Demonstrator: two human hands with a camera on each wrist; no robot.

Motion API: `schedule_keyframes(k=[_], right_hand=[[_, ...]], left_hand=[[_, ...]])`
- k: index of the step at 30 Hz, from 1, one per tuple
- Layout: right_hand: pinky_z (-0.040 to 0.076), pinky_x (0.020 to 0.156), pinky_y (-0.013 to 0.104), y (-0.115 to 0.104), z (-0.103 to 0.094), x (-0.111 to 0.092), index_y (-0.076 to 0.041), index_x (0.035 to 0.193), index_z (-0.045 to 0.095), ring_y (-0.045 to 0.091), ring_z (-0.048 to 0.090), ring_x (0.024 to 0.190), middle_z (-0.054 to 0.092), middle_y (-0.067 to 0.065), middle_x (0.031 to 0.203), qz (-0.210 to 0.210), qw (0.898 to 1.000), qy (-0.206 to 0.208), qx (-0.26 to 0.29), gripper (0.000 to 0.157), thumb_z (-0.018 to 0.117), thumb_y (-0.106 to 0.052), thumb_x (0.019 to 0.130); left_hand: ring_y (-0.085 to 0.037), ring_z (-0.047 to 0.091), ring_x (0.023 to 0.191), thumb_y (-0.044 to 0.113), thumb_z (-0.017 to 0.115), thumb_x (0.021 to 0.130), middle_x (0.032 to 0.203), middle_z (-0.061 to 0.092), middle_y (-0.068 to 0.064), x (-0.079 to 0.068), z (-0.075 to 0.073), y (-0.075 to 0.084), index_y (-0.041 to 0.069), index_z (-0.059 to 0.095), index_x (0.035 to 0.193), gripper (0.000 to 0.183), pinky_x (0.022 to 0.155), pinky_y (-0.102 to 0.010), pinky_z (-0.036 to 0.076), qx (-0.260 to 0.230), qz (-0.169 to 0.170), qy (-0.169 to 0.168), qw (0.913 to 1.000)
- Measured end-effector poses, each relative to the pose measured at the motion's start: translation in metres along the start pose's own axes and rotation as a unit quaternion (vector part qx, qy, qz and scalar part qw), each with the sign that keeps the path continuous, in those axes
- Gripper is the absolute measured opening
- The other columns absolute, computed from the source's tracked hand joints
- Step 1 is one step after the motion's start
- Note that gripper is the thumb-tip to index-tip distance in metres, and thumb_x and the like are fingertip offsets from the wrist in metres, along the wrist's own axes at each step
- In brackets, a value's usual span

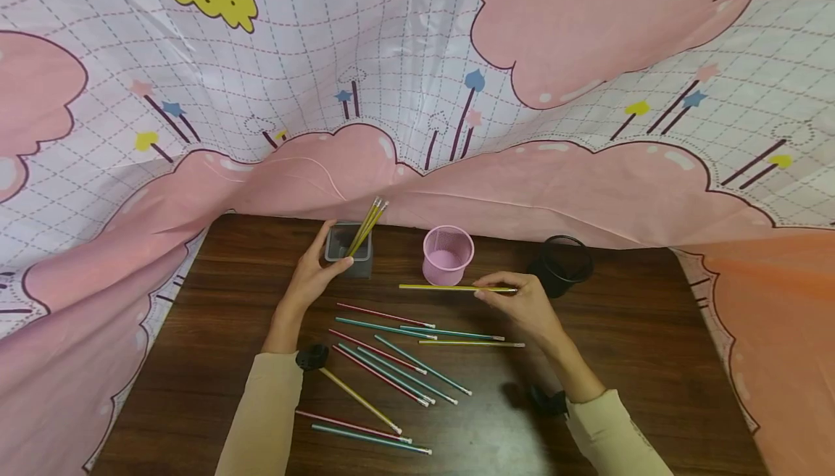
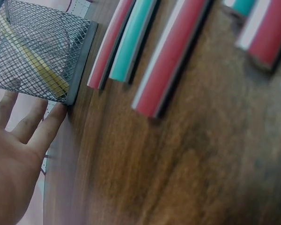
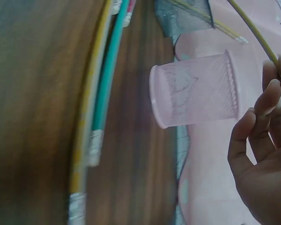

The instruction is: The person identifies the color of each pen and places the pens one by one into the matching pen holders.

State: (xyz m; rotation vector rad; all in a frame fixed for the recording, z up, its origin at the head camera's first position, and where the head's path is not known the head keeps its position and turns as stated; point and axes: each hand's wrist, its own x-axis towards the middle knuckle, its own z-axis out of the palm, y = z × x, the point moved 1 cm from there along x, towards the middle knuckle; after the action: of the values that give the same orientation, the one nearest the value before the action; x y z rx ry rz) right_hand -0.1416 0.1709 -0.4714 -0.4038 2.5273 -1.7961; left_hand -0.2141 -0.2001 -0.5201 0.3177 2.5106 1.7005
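My left hand (image 1: 312,273) holds a grey square mesh pencil cup (image 1: 362,267), its thumb at the near side and a finger at the far rim. Several yellow pencils (image 1: 368,228) lean inside that cup, erasers up. In the left wrist view, fingers (image 2: 37,123) touch the mesh near its base. With thumb and fingertips, my right hand (image 1: 522,306) pinches a yellow pencil (image 1: 437,287) near its eraser end, level above the table. Just behind this pencil stands a pink round mesh cup (image 1: 447,267), with no pencil seen inside.
A black round mesh cup (image 1: 554,277) stands beyond the right hand. Red, teal and yellow pencils lie scattered on the dark wooden table (image 1: 496,418), among them a teal pencil (image 1: 424,365) and a yellow one (image 1: 470,343). A patterned cloth (image 1: 417,204) hangs along the table's back.
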Motion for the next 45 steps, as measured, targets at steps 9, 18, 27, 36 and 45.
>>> schedule_keyframes(k=[9, 18, 27, 36, 45], right_hand=[[0.051, 0.06, 0.026, -0.032, 0.001, 0.025, -0.005, 0.095, 0.071, 0.025, 0.063, 0.074, 0.069, 0.008, 0.089, -0.008, 1.0, 0.019, 0.012, 0.017, 0.072, -0.012, 0.079], [0.052, 0.054, 0.036, -0.031, 0.003, 0.033, -0.002, 0.096, 0.07, 0.032, 0.059, 0.061, 0.068, 0.014, 0.078, 0.005, 0.998, 0.035, 0.056, 0.02, 0.07, -0.014, 0.08], [0.05, 0.06, 0.028, -0.043, 0.006, 0.048, -0.002, 0.095, 0.07, 0.026, 0.06, 0.072, 0.068, 0.015, 0.088, -0.017, 0.999, 0.033, 0.035, 0.019, 0.07, -0.015, 0.081], [0.047, 0.072, 0.024, -0.057, 0.012, 0.066, -0.008, 0.095, 0.072, 0.011, 0.061, 0.088, 0.069, 0.0, 0.089, -0.004, 0.999, 0.037, -0.038, 0.022, 0.07, -0.024, 0.081], [0.05, 0.049, 0.035, -0.063, 0.025, 0.084, -0.008, 0.095, 0.071, 0.014, 0.055, 0.066, 0.068, 0.009, 0.084, 0.035, 0.999, -0.016, -0.016, 0.022, 0.07, -0.025, 0.081]], left_hand=[[-0.026, 0.014, 0.135, 0.04, 0.068, 0.08, 0.148, 0.018, 0.011, 0.008, 0.0, -0.022, 0.033, 0.02, 0.144, 0.081, 0.098, -0.064, 0.017, -0.005, 0.002, 0.005, 1.0], [-0.024, 0.014, 0.135, 0.042, 0.068, 0.079, 0.147, 0.018, 0.015, 0.01, 0.0, -0.034, 0.036, 0.02, 0.144, 0.081, 0.098, -0.064, 0.016, -0.005, 0.005, 0.011, 0.9999], [-0.032, 0.017, 0.134, 0.029, 0.066, 0.084, 0.149, 0.018, 0.001, 0.0, -0.004, -0.002, 0.029, 0.019, 0.145, 0.077, 0.096, -0.066, 0.017, 0.003, -0.003, 0.0, 1.0], [-0.03, 0.021, 0.132, 0.029, 0.066, 0.084, 0.149, 0.02, -0.001, 0.001, -0.004, 0.001, 0.025, 0.021, 0.145, 0.077, 0.098, -0.063, 0.018, -0.007, 0.007, 0.001, 0.9999], [-0.03, 0.022, 0.131, 0.03, 0.066, 0.084, 0.149, 0.02, 0.001, 0.001, -0.004, 0.001, 0.026, 0.02, 0.146, 0.077, 0.098, -0.062, 0.02, -0.005, -0.001, -0.002, 1.0]])
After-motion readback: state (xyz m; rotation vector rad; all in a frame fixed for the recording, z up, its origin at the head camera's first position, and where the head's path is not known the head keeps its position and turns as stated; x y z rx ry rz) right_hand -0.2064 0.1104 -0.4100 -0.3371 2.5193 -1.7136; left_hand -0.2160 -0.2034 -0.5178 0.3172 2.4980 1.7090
